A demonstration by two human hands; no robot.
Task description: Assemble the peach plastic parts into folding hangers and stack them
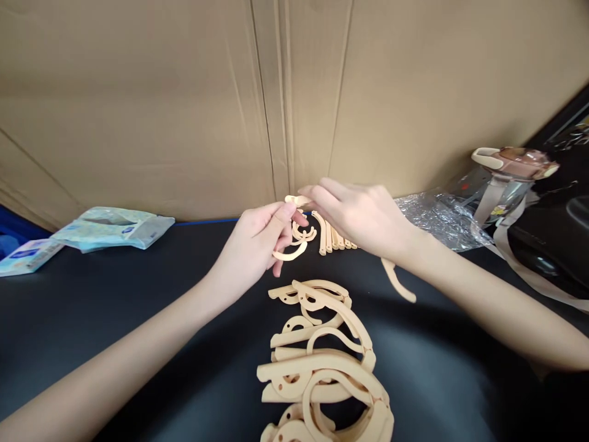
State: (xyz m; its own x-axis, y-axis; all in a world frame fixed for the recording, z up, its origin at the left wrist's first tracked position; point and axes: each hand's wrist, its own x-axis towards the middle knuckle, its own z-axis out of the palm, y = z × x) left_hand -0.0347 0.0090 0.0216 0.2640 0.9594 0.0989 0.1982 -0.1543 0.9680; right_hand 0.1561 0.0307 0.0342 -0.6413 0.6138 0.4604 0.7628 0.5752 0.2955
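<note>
Both my hands meet above the far middle of a black table (92, 319). My left hand (257, 242) is closed, pinching a small curved beige plastic piece (291, 253) between thumb and fingers. My right hand (359, 215) is closed too, its fingertips gripping the top end of a beige piece (294, 199) at the same spot. Under the hands lie small beige hooks (304, 233) and a row of straight beige strips (329, 236). A longer curved strip (398, 282) lies below my right wrist. Nearer me, a pile of assembled beige hook-shaped pieces (322, 362) runs toward the table's front.
A tall cardboard wall (184, 104) stands behind the table. Light blue packets (113, 227) lie at the far left. Crumpled clear plastic film (432, 218) and a clear bottle with a beige and brown lid (501, 178) sit at the far right, beside dark objects (552, 245).
</note>
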